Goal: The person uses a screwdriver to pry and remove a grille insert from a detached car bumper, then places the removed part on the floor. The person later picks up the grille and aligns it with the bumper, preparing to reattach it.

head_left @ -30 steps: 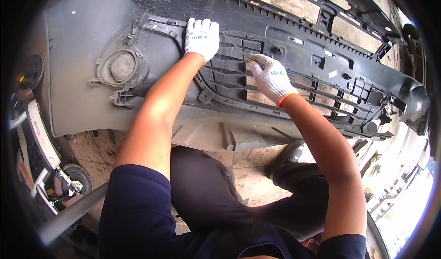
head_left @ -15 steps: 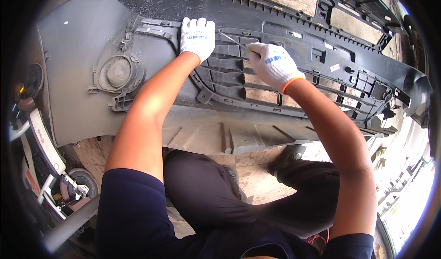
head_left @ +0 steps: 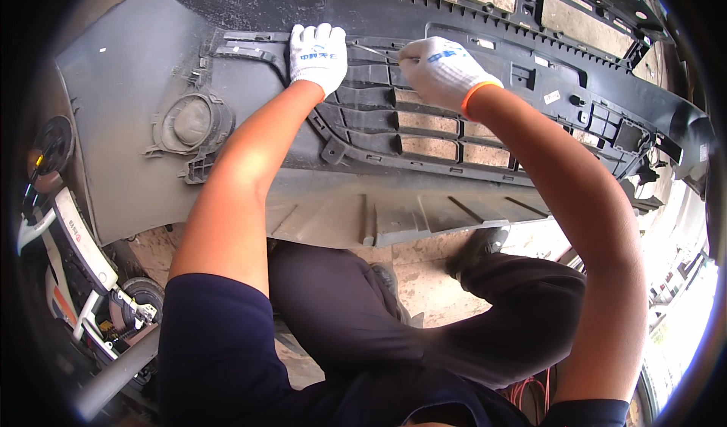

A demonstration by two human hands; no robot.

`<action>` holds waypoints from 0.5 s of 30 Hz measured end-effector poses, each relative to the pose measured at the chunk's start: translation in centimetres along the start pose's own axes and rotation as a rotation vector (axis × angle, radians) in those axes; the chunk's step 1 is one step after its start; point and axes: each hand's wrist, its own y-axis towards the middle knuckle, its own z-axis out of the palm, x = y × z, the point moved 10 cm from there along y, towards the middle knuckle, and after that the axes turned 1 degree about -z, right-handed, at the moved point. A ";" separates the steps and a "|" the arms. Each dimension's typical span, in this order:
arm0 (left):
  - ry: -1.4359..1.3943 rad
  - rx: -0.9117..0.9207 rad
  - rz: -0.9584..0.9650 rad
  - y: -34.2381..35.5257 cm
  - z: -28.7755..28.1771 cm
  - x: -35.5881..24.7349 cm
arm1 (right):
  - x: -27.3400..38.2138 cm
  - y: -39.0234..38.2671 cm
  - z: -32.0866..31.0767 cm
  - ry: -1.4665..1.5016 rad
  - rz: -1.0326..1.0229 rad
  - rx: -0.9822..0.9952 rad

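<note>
A large dark car bumper cover [head_left: 250, 75] lies across in front of me with its inner side up. My left hand [head_left: 317, 57], in a white knit glove, rests on the left end of its slatted grille [head_left: 369, 107]. The fingers point away, slightly apart, and the thumb is hidden. To its right, my gloved right hand [head_left: 441, 67] is closed round a tool with a thin metal shaft [head_left: 371, 50], like a screwdriver. That shaft points left toward my left hand, along the grille's upper edge. Its handle is hidden in the fist; where the tip touches is unclear.
A round fog lamp housing [head_left: 188, 121] sits left of the grille. Another openwork black plastic part [head_left: 583, 18] lies beyond the bumper. At the left stands a white scooter-like frame [head_left: 83, 241] with small wheels. Red cable [head_left: 526, 391] lies by my leg.
My right hand has moved up and slightly left, and the tool's shaft lies flatter. The left hand stays on the grille. The whole view has shifted a little.
</note>
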 end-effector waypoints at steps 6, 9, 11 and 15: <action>0.022 -0.032 0.032 0.0 -0.4 -0.2 | 1.0 -1.6 1.9 -0.309 -0.070 -0.028; 0.011 -0.050 0.023 0.0 -0.3 -0.1 | 0.0 0.0 1.0 -0.099 -0.028 -0.065; 0.039 -0.035 0.036 0.0 -0.1 -0.2 | 1.3 1.3 1.2 -0.189 -0.167 0.040; 0.021 -0.044 0.039 0.0 0.0 -0.2 | -2.4 0.5 0.3 0.295 0.278 0.162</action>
